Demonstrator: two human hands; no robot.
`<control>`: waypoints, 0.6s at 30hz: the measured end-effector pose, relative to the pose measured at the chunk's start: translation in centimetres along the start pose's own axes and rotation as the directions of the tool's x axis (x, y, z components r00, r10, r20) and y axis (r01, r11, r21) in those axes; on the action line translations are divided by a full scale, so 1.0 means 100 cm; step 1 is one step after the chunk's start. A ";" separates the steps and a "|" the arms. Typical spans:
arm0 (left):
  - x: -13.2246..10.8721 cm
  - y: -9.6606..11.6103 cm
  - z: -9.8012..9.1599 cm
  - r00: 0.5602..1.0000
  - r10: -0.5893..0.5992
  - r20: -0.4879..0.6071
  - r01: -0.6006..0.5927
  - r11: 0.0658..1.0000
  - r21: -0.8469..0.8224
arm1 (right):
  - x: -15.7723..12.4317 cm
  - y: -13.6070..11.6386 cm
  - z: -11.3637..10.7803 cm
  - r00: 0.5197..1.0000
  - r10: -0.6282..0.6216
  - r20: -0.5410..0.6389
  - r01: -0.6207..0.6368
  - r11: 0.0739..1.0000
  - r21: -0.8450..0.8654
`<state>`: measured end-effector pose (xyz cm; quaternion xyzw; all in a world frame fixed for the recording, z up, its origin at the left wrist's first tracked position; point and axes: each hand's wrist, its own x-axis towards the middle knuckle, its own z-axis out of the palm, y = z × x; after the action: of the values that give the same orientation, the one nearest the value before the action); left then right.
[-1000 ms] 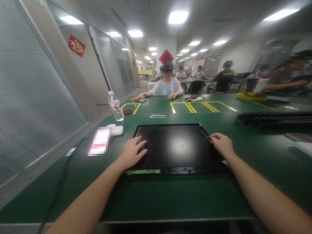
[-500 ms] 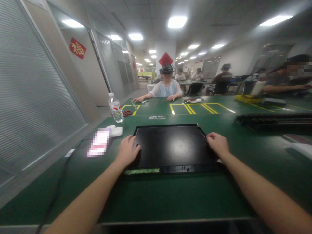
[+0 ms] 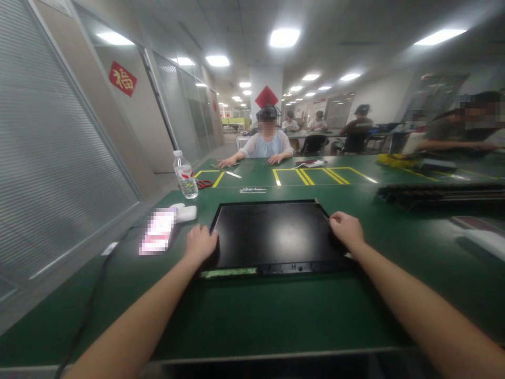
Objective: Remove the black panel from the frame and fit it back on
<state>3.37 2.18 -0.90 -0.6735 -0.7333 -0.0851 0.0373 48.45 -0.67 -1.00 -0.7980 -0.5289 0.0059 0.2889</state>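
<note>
A black panel (image 3: 272, 234) in a dark frame was laid flat on the green table (image 3: 276, 321), directly ahead of the wearer, and a pale glare was reflected on its surface. Taking that panel as the middle of the dial, a green strip (image 3: 229, 272) was seen along its near edge at seven o'clock.

The left hand (image 3: 200, 245) was placed at the panel's nine o'clock edge, with the thumb laid beside the frame and the fingers bent; whether the rim was gripped could not be told. The right hand (image 3: 347, 229) was closed at the opposite edge, between two and three o'clock, with the rim pinched between thumb and fingertips.

At nine o'clock, beyond the left hand, a lit phone (image 3: 158, 231) was seen with its screen blurred, and a white object (image 3: 185, 212) was set just beside it. A water bottle (image 3: 185, 176) was stood at ten o'clock, near red-handled scissors (image 3: 204, 184). A small pale strip (image 3: 253, 190) was left towards eleven o'clock. Yellow tape lines (image 3: 308, 177) were marked at one o'clock, and long black parts (image 3: 434, 197) were laid between two and three. At twelve, across the table, a co-worker (image 3: 268, 145) was seated, both hands rested on the tabletop.
</note>
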 end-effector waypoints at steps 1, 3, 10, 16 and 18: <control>0.001 0.000 0.000 1.000 0.002 -0.007 -0.002 1.000 0.001 | 0.001 -0.001 0.000 1.000 0.003 0.000 -0.003 1.000 -0.011; 0.002 0.002 0.000 0.999 0.011 -0.034 -0.010 1.000 0.008 | 0.001 -0.004 0.000 1.000 0.004 -0.001 -0.004 1.000 -0.027; 0.005 0.006 -0.001 0.997 -0.001 -0.083 0.000 1.000 -0.017 | 0.006 -0.006 0.002 1.000 -0.022 -0.002 0.021 0.999 -0.050; 0.009 0.008 0.004 0.998 -0.047 -0.043 0.044 0.997 -0.069 | 0.010 -0.002 0.007 0.999 -0.038 -0.035 0.037 0.999 -0.023; 0.008 0.009 0.005 0.998 -0.047 -0.042 0.044 0.997 -0.068 | 0.012 -0.001 0.009 0.998 -0.039 -0.043 0.039 0.999 -0.005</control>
<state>4.26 3.16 -1.15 -0.6555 -0.7442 -0.1250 0.0289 48.65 0.76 -1.36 -0.7880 -0.5382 -0.0180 0.2984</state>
